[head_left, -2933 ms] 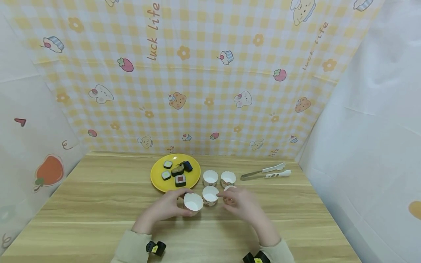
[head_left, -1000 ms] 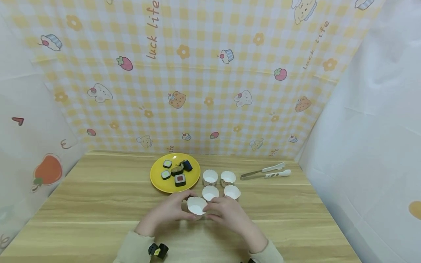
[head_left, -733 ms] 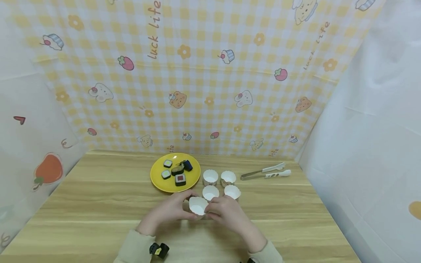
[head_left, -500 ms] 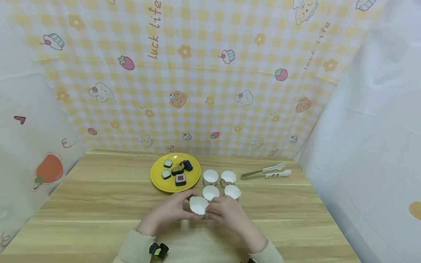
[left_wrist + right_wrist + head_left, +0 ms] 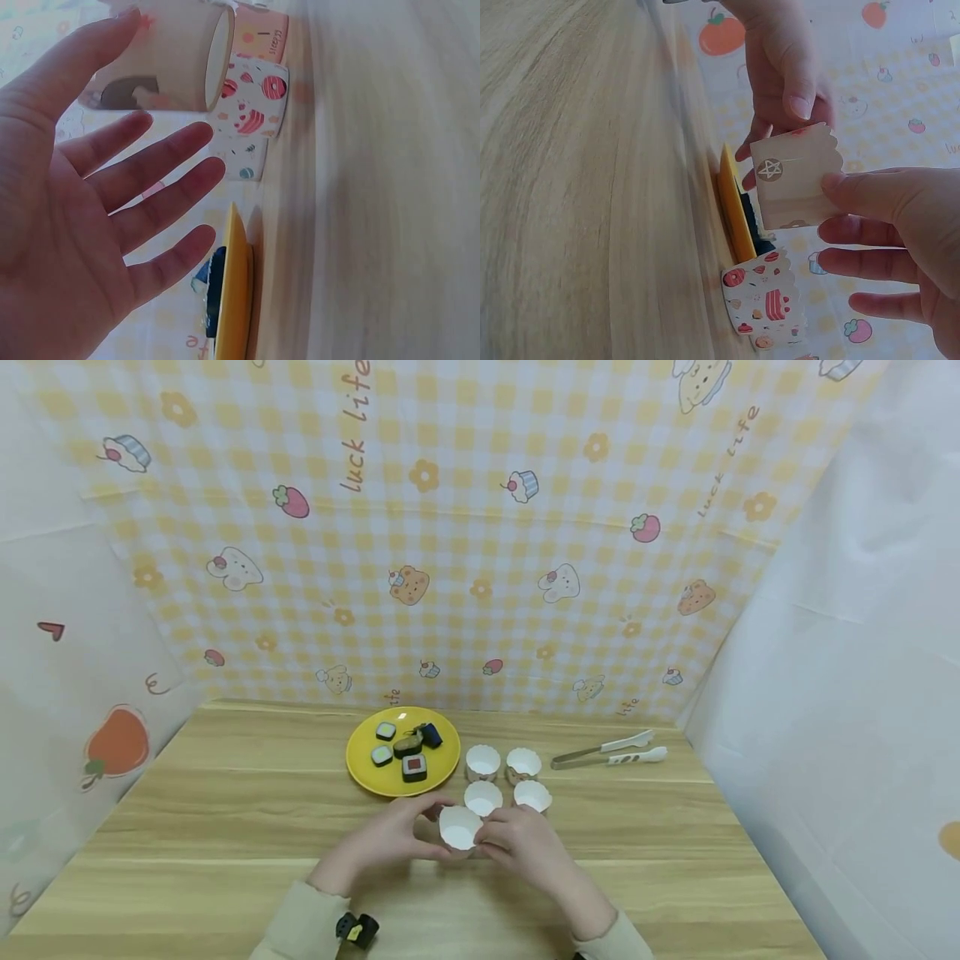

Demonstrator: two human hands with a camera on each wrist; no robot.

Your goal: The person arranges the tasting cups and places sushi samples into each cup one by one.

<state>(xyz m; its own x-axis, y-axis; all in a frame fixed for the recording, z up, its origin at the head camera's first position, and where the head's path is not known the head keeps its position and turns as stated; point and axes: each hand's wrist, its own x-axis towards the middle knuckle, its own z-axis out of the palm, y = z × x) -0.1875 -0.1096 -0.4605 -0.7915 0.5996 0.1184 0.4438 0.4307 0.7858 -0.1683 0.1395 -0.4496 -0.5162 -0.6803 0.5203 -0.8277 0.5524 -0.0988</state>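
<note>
A white-lined paper baking cup is between both hands, in front of the other cups. My right hand pinches its right side, the thumb on the beige printed wall in the right wrist view. My left hand is at the cup's left side; in the left wrist view its fingers are straight and spread, and the thumb overlaps the cup. In the right wrist view the held cup is tipped and hangs off the wooden table.
Several more baking cups stand grouped behind the held one. To their left is a yellow plate with sushi pieces; tongs lie to the right. A checked cloth hangs behind the wooden table.
My right hand has left the front right cup and come over to the cup near my left hand. The cup and both hands have since shifted slightly right; the left fingers have loosened.
</note>
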